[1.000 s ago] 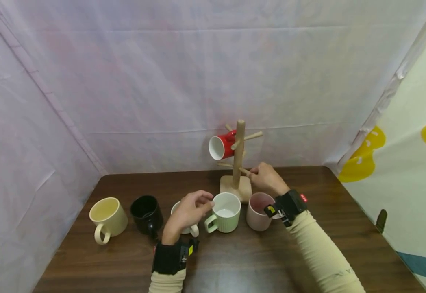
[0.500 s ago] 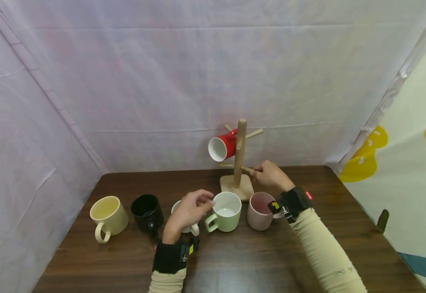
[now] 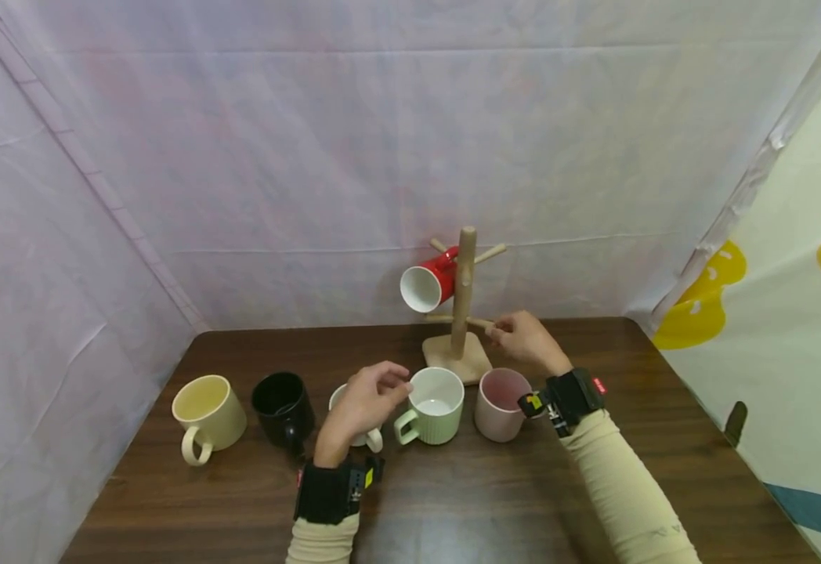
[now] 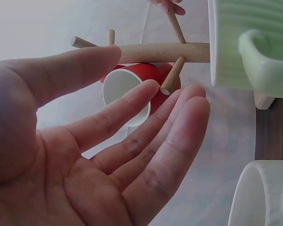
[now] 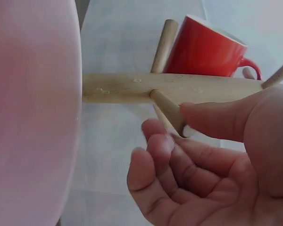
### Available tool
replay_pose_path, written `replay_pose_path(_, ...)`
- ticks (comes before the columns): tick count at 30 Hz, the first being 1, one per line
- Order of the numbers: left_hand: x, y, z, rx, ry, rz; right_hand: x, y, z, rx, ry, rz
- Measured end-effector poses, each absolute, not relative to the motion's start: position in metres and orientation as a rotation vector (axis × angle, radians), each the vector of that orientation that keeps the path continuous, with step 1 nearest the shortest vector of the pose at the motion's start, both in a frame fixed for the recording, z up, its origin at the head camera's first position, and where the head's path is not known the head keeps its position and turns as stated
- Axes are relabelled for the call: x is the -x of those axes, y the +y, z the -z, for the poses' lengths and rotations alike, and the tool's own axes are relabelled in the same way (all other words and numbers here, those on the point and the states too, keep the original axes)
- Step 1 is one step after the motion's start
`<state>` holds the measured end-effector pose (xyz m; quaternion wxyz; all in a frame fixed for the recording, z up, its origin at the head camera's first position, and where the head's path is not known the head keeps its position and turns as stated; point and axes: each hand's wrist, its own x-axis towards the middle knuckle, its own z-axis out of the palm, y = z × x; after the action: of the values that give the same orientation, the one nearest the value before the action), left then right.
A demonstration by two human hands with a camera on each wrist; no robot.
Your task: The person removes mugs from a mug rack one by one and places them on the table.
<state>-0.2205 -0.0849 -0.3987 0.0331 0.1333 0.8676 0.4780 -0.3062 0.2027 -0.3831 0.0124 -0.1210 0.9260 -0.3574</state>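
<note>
A wooden mug tree (image 3: 464, 298) stands at the back of the table, with a red mug (image 3: 425, 287) hung by its handle on an upper peg. My right hand (image 3: 526, 342) pinches the end of a lower right peg (image 5: 169, 112) between thumb and fingers. In front, my left hand (image 3: 368, 398) is held with fingers apart and nothing in its palm. It is over a white mug (image 3: 338, 395), which it partly hides, and beside the rim of a light green mug (image 3: 437, 407). A pink mug (image 3: 499, 407) stands below my right wrist.
A black mug (image 3: 283, 411) and a pale yellow mug (image 3: 209, 415) stand on the left of the brown table (image 3: 439, 501). A whitish cloth (image 3: 298, 157) hangs behind the table.
The mug tree has turned slightly, its base and pegs shifting with it, and the red mug's opening faces more forward. My right hand has moved a little right. The left hand has stayed put.
</note>
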Motion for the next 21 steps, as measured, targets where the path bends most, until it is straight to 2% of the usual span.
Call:
replay_pose_path(11,0.231,-0.086,0.386,-0.409,2.792,-1.384,0.277,0.213,0.389,0.305,2.919,1.228)
replay_pose_path(21,0.250,-0.080,0.360,-0.379,2.893,-1.323,0.250,0.215,0.389,0.428,2.962,1.269)
